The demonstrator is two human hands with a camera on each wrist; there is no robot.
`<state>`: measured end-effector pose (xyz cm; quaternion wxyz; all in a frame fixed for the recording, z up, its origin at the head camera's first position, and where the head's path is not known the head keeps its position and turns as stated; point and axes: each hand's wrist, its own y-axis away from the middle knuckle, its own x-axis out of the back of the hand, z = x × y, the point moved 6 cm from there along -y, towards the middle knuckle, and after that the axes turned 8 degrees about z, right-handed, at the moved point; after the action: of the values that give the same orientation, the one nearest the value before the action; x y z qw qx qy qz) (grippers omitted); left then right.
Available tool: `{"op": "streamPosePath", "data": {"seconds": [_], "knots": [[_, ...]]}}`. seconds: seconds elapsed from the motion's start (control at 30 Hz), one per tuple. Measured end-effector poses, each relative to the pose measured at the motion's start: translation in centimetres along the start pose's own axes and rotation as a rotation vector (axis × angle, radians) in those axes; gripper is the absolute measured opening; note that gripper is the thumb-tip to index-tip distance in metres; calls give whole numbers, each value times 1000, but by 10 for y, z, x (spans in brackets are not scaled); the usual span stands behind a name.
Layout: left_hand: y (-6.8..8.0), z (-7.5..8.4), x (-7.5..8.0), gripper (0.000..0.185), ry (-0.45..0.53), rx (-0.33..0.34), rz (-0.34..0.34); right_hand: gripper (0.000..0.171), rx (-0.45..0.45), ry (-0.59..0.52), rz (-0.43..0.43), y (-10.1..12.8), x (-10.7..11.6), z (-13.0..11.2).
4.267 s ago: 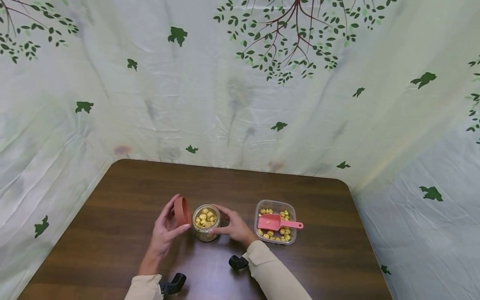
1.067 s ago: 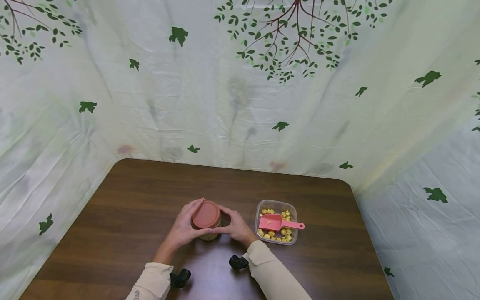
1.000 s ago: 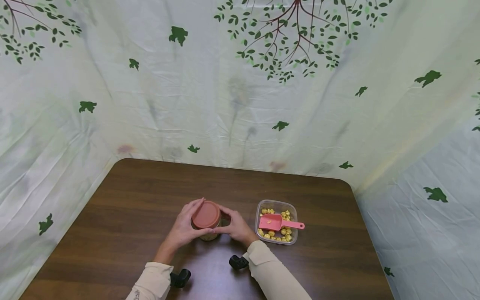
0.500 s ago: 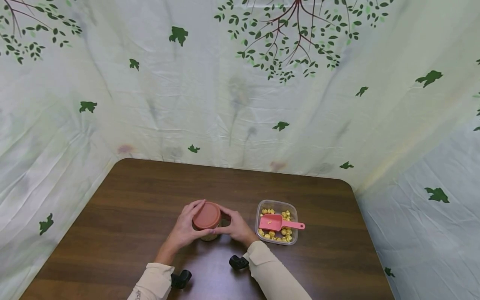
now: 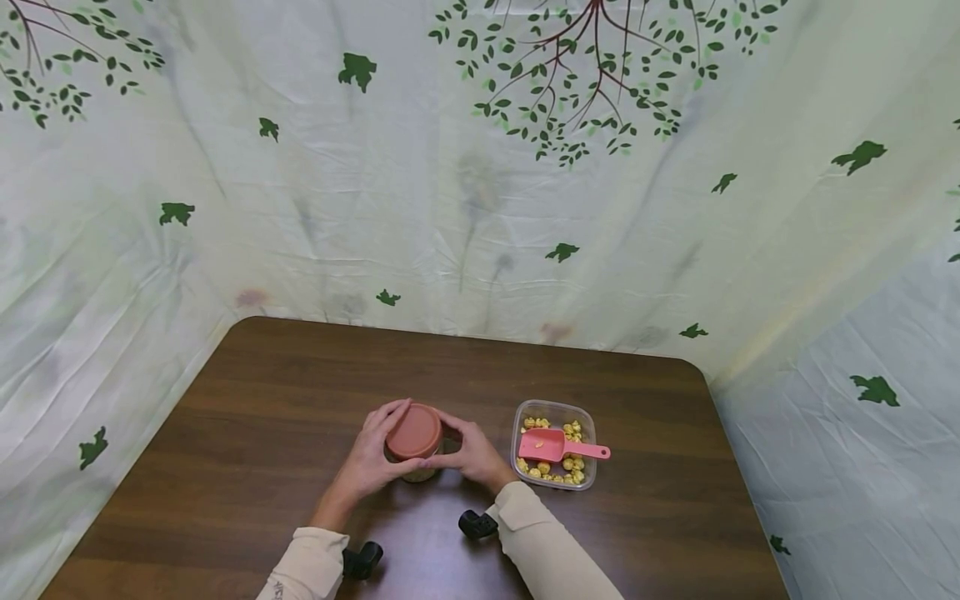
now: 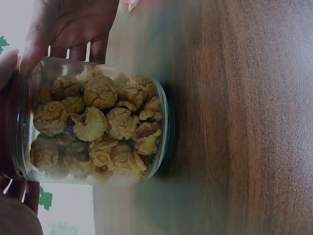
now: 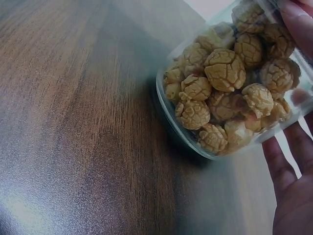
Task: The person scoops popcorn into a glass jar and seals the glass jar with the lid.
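A glass jar [image 6: 98,127] full of caramel popcorn [image 7: 225,73] stands on the table, its reddish-brown lid [image 5: 414,431] sitting on top. My left hand [image 5: 371,451] grips the lid from the left, thumb in front and fingers behind. From the right, my right hand [image 5: 474,455] holds the glass just under the lid, with its thumb [image 7: 297,22] and fingers curved round the jar. The two thumbs meet at the front of the jar. In the head view the hands hide most of the glass.
Right of the jar is a clear plastic container [image 5: 517,417] with some popcorn in it. A pink scoop [image 5: 547,445] lies across it, its handle over the right rim. The brown table [image 5: 300,367] ends at a leaf-patterned curtain [image 5: 465,208].
Some seconds ago the left hand held the lid on edge beside the uncovered jar; by about one second ago the lid was on top. Since then, hands and jar have barely moved.
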<state>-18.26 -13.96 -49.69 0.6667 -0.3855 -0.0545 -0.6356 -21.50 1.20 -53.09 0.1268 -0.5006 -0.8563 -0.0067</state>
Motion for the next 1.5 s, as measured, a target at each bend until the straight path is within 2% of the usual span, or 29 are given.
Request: {"op": "streamPosePath", "data": {"seconds": [0.07,0.3,0.7,0.97,1.27,1.5], "knots": [[1,-1,0,92,-4,0,-1,76,3,1,6,-2,-1,9],[3,-2,2,94,24,17,-8,75,11,-8,9,-1,0,11],[6,-17,15,98,79,106,0,78,-7,-60,18,-1,-1,11],[14,-30,19,98,94,147,0,74,21,-51,-5,4,3,-18],[30,-46,13,101,120,244,-22,76,-9,-62,1,5,2,-18],[39,-57,-1,102,136,312,-40,75,-6,-70,6,5,2,-19]]}}
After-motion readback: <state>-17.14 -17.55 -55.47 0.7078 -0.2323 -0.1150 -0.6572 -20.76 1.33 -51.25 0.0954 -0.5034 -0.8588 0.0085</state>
